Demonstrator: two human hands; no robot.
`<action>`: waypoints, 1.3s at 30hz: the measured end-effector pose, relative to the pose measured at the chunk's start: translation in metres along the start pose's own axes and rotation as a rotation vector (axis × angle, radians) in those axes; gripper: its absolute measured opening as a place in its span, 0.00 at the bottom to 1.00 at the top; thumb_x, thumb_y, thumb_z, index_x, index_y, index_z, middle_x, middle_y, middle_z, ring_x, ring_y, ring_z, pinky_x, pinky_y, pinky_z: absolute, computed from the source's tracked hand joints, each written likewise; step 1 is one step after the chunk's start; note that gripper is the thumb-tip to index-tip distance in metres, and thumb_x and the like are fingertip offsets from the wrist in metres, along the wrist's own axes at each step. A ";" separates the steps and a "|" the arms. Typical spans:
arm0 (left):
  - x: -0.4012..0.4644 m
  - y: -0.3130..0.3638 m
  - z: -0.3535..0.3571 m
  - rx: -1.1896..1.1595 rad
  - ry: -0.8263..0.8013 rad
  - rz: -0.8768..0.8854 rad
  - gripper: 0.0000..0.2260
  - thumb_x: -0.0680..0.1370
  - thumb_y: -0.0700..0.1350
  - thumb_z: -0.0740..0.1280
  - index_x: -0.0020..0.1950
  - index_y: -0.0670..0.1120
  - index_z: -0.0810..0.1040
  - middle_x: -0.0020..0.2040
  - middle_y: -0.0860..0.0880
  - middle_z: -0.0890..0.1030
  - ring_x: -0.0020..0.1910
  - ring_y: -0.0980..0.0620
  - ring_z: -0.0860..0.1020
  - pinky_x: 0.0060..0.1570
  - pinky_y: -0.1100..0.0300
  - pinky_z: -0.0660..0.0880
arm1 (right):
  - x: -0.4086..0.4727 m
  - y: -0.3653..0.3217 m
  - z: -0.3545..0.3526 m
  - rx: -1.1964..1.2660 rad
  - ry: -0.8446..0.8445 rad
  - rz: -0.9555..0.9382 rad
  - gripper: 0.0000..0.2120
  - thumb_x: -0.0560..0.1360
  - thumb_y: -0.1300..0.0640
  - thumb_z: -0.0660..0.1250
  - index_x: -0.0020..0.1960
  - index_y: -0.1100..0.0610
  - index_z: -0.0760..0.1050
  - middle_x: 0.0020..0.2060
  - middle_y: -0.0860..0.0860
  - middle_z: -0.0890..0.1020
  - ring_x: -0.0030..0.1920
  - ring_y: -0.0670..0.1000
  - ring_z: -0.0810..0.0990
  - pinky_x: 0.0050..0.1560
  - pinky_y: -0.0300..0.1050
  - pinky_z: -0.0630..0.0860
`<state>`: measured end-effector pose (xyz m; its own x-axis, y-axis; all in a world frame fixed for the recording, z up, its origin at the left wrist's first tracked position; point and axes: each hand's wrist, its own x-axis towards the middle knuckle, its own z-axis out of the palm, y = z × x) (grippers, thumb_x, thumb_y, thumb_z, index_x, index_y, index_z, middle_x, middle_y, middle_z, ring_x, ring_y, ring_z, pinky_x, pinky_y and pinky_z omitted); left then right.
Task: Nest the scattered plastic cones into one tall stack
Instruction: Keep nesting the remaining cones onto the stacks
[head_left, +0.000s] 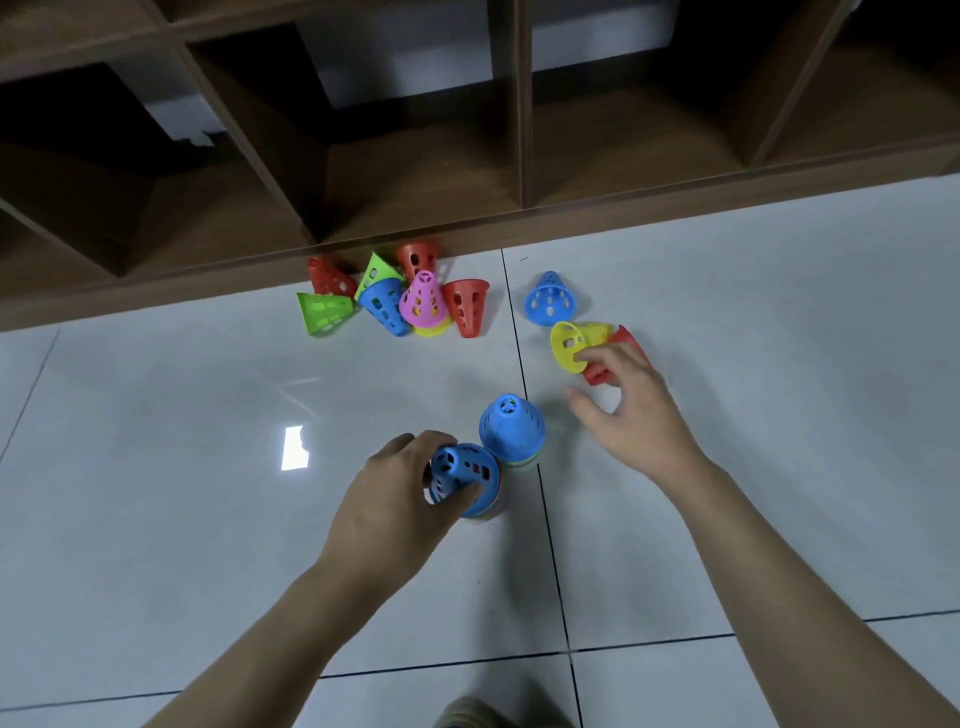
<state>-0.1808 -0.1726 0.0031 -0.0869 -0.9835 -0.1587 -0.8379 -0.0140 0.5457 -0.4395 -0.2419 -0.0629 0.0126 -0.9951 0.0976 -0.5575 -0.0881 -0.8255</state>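
Plastic perforated cones lie split on the white tiled floor (208, 519): a blue-topped short stack (511, 428) stands mid-floor, left hand (395, 499) fingers curled round a second blue-topped stack (465, 478) beside it. Right hand (631, 410), fingers spread, touches the rim of a tipped yellow cone (571, 345) lying against a red cone (615, 358). Risk: a fingertip-only hold could roll it away, or the reaching arm could topple the free stack.

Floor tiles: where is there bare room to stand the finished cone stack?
Bare tile lies left of the left hand and its blue-topped stack, around the bright reflection. Crowded: the cone pile by the shelf base, and around the right hand.
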 end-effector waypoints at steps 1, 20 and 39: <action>0.001 -0.001 0.001 0.006 -0.002 0.005 0.14 0.71 0.54 0.74 0.56 0.58 0.79 0.41 0.58 0.76 0.42 0.61 0.75 0.36 0.69 0.69 | 0.005 0.005 -0.006 -0.023 0.025 -0.013 0.17 0.71 0.48 0.70 0.57 0.55 0.78 0.53 0.49 0.77 0.50 0.51 0.80 0.59 0.39 0.75; 0.169 0.057 0.038 -0.081 -0.243 0.058 0.23 0.77 0.59 0.71 0.70 0.57 0.74 0.67 0.51 0.71 0.65 0.51 0.73 0.61 0.61 0.72 | 0.021 0.052 -0.032 -0.542 -0.229 0.360 0.29 0.68 0.35 0.72 0.64 0.48 0.75 0.59 0.50 0.73 0.64 0.54 0.72 0.65 0.50 0.70; 0.245 0.099 0.115 0.630 -0.479 0.101 0.29 0.73 0.67 0.68 0.61 0.44 0.74 0.50 0.45 0.78 0.50 0.43 0.77 0.46 0.55 0.72 | -0.054 0.057 -0.066 -0.317 -0.032 0.480 0.17 0.67 0.30 0.68 0.47 0.41 0.72 0.41 0.41 0.78 0.42 0.46 0.76 0.44 0.42 0.70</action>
<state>-0.3470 -0.3940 -0.0759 -0.2810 -0.7882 -0.5476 -0.9481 0.3165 0.0310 -0.5263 -0.1906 -0.0782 -0.2814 -0.9215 -0.2677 -0.7284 0.3868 -0.5655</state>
